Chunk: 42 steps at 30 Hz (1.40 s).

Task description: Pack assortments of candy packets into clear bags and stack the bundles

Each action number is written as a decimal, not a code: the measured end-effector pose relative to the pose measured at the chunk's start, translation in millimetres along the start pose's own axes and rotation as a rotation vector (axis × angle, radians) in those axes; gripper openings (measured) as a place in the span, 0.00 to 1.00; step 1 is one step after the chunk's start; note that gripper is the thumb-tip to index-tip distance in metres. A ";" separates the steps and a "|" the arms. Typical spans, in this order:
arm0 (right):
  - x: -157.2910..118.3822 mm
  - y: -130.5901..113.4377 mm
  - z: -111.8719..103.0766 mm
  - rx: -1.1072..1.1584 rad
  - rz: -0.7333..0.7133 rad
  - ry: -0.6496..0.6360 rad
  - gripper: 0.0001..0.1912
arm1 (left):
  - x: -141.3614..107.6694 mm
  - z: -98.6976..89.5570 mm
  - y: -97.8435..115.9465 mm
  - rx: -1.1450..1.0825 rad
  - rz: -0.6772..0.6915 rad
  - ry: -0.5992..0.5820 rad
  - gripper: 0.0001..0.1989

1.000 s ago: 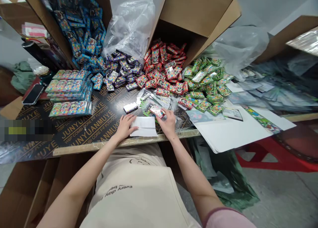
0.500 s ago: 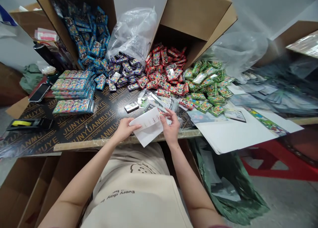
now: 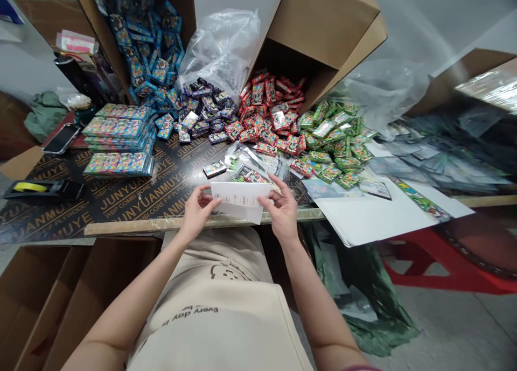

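A folded white card [image 3: 241, 194] with small print on it spans both hands at the table's front edge. My left hand [image 3: 198, 208] pinches its left end between thumb and fingers. At the other end my right hand [image 3: 281, 207] grips it the same way. Just behind the card lie clear plastic sleeves [image 3: 252, 158], with a red packet [image 3: 256, 175] partly hidden by the card. A small black-edged box [image 3: 214, 169] rests to the left of the sleeves.
Piles of blue [image 3: 155, 72], purple [image 3: 208, 110], red [image 3: 270, 110] and green packets [image 3: 339, 137] spill from cardboard boxes [image 3: 323, 21] at the back. Wrapped stacks [image 3: 117, 139], a phone [image 3: 61, 138] and a tape dispenser [image 3: 44, 190] are left. White sheets [image 3: 363, 220] overhang the front edge at right.
The card has turned from a slant to nearly level and now looks folded. My right hand has shifted slightly right; my left hand keeps hold. The camera view has shifted a little.
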State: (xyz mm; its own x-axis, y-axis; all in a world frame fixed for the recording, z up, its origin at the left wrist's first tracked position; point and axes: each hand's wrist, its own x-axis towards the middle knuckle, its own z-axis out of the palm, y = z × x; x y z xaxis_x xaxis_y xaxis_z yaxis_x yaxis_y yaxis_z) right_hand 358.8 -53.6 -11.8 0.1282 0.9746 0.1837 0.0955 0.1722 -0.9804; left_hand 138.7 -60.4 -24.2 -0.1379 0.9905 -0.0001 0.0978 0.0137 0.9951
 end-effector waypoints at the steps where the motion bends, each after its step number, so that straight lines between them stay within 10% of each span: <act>1: -1.3 -0.2 1.9 0.006 0.006 -0.015 0.32 | -2.7 2.7 -1.5 -0.049 -0.015 -0.017 0.23; 11: -16.1 -5.3 8.7 -0.363 -0.194 -0.067 0.10 | -9.0 0.5 15.2 -0.304 0.035 0.104 0.23; 23: -12.5 -5.8 14.8 0.068 0.238 -0.153 0.19 | -11.4 -18.3 32.9 -0.121 -0.019 -0.004 0.14; 31: -18.1 -30.2 17.2 -0.409 -0.153 0.033 0.07 | -9.9 -26.6 37.7 0.324 0.241 0.011 0.08; 42: -16.0 -13.1 16.5 0.084 0.226 -0.095 0.10 | 1.0 -32.6 32.4 -0.051 -0.221 -0.217 0.13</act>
State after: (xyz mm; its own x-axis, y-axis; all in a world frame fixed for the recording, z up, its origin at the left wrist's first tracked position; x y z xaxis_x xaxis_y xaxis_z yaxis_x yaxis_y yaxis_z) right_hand 339.2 -69.0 -3.0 0.0428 0.9981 -0.0440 -0.0082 -0.0437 -0.9990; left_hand 109.6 -63.5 11.2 0.0637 0.9705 -0.2326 0.0384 0.2305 0.9723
